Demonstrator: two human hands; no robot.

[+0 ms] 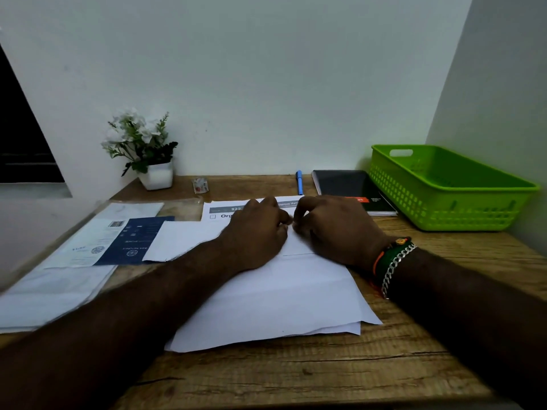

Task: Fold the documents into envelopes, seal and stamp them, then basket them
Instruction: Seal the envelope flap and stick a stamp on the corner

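A white document (pixel 272 300) lies in the middle of the wooden desk (pixel 325 377), its far part folded back toward me. My left hand (pixel 257 232) and my right hand (pixel 334 229) rest side by side on the folded edge, fingers curled, their tips meeting on the paper. Whether they pinch the sheet or only press it cannot be made out. A printed form (pixel 225 213) shows from under the fold at the far side. A white envelope (pixel 180 241) lies to the left of my left hand. The green plastic basket (pixel 444 190) stands at the back right.
A blue and white printed sheet (pixel 130 241) and clear plastic sleeves (pixel 53 291) cover the left of the desk. At the back stand a white pot with flowers (pixel 148 155), a small tape roll (pixel 200 185), a blue pen (pixel 299 182) and a black notebook (pixel 349 187).
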